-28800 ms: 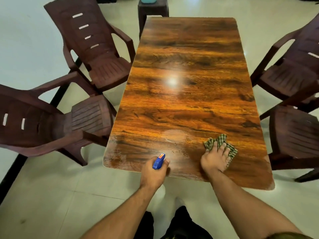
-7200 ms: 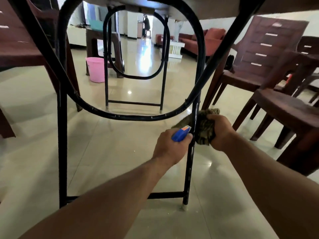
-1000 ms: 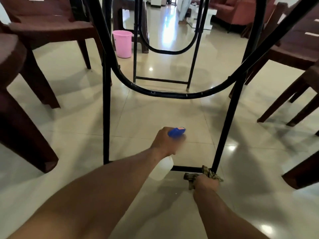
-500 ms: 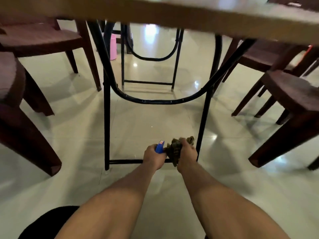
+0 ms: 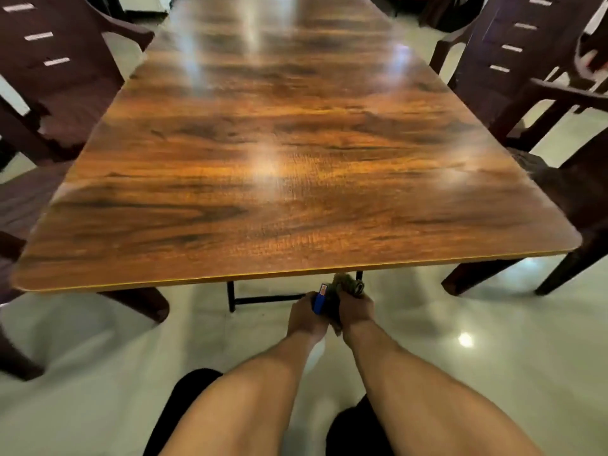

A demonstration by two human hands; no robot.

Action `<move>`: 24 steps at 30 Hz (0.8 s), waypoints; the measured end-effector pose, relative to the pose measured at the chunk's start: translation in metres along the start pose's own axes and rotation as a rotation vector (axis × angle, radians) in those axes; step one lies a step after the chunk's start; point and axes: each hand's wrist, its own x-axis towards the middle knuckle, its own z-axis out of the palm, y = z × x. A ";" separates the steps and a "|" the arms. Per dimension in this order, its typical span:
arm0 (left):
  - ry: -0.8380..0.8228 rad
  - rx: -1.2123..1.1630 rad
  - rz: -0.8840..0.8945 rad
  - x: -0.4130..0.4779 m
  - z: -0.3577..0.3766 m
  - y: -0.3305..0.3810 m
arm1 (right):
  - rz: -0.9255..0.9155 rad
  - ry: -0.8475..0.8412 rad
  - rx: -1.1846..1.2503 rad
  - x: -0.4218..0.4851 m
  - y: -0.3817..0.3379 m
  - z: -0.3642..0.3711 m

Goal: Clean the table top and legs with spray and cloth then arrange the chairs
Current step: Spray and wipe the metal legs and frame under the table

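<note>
Seen from above the near short edge of a glossy wood-grain table top (image 5: pixel 296 153), with both bare forearms reaching down and forward below that edge.

Left hand (image 5: pixel 307 315): closed in a fist around a spray bottle (image 5: pixel 319 298), only the blue trigger head showing above the knuckles, a pale patch of the bottle body just visible under the wrist. Fingers wrapped tight, no gap.

Right hand (image 5: pixel 357 311): also closed, bunched around a green checked cloth (image 5: pixel 348 284), a wad of it sticking out past the knuckles toward the table. Cloth pressed against or just beside the black metal table leg (image 5: pixel 359 275) right under the table edge; actual contact hard to make out, since the edge hides most of the leg. Both hands side by side, nearly touching, with the spray head between them.

Lower black crossbar (image 5: pixel 268 299) of the leg frame running left from the hands to a second upright (image 5: pixel 231 296).

Dark brown plastic chairs on both sides: one on the left (image 5: pixel 56 80) with slots in its back, one on the right (image 5: pixel 513 60), and another nearer on the right (image 5: pixel 572 192), all close against the table's long sides. Pale shiny tiled floor (image 5: pixel 477 357) beneath. Dark-clothed knees at the bottom of the view.
</note>
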 end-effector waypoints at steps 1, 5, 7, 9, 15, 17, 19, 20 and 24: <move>-0.010 0.021 -0.021 -0.018 -0.007 0.011 | 0.030 0.022 0.001 -0.019 -0.010 -0.006; -0.047 -0.073 -0.010 -0.104 -0.045 0.068 | 0.104 0.088 -0.045 -0.098 -0.049 -0.030; -0.043 -0.067 -0.003 -0.150 -0.067 0.097 | 0.130 0.177 -0.085 -0.145 -0.072 -0.048; -0.042 -0.066 0.009 -0.187 -0.085 0.122 | 0.163 0.225 -0.048 -0.186 -0.091 -0.062; 0.000 -0.087 0.045 -0.246 -0.115 0.163 | 0.114 0.253 0.069 -0.253 -0.130 -0.094; -0.001 -0.081 0.109 -0.263 -0.121 0.179 | 0.098 0.264 0.101 -0.272 -0.139 -0.107; 0.003 -0.079 0.160 -0.274 -0.121 0.198 | 0.052 0.263 0.136 -0.287 -0.147 -0.120; 0.011 -0.070 0.179 -0.279 -0.121 0.208 | 0.031 0.264 0.131 -0.294 -0.153 -0.128; -0.018 -0.091 0.199 -0.284 -0.107 0.251 | -0.037 0.260 0.076 -0.285 -0.171 -0.162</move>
